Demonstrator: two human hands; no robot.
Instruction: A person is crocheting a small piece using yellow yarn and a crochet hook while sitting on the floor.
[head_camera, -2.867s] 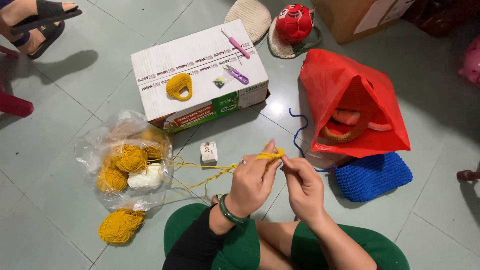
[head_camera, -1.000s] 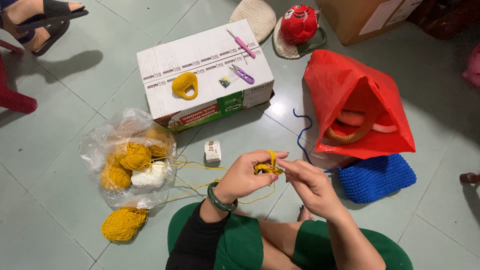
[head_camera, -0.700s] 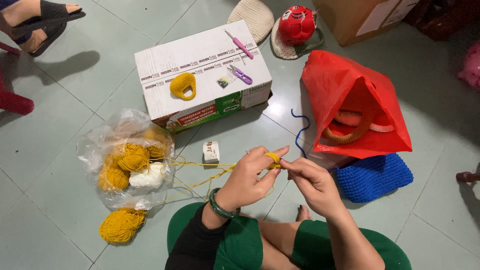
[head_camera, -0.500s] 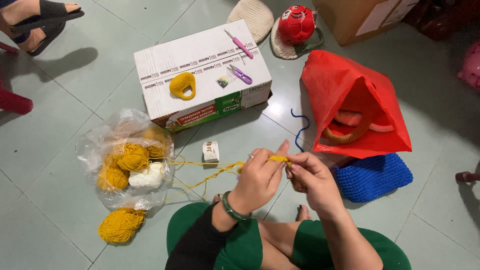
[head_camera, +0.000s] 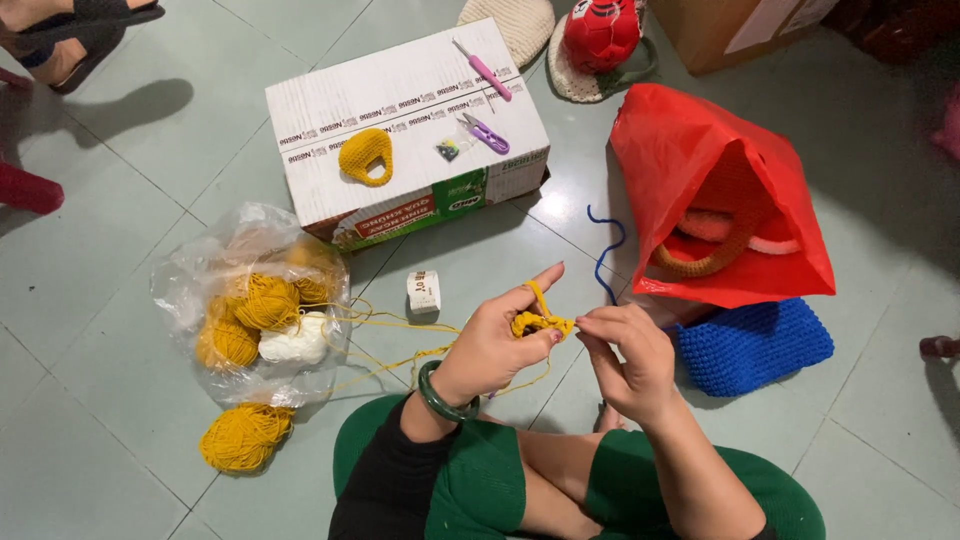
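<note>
The person sat cross-legged on the tiled floor (head_camera: 120, 330), knees in green cloth at the bottom of the view. The left hand (head_camera: 497, 345), w/ a green bangle (head_camera: 440, 395) on the wrist, was raised in front of the body. Its fingers were curled on a small yellow crochet piece (head_camera: 540, 322), thumb pressing it, and the index finger was stretched up w/ yellow yarn (head_camera: 400, 325) over it. The right hand (head_camera: 625, 355) was just beside, fingers bent and tips pinched together at the edge of the piece; if it held a hook, I cannot tell.

The yarn ran left from the hands to a clear plastic bag (head_camera: 250, 300) on the floor. In the bag were yellow yarn balls and one white ball (head_camera: 292, 340). One more yellow ball (head_camera: 243, 437) lay on the floor just beside the bag, nearer to the person. A small white roll (head_camera: 424, 291) stood between bag and hands.

To the right lay a blue knitted piece (head_camera: 755, 345), and behind it a red bag (head_camera: 720, 190), open, w/ an orange crochet thing inside. A blue thread (head_camera: 605, 250) lay beside it.

Farther was a carton (head_camera: 400, 130). On top of it were a yellow crochet item (head_camera: 365, 155), purple scissors (head_camera: 487, 133) and a pink hook (head_camera: 483, 70).
</note>
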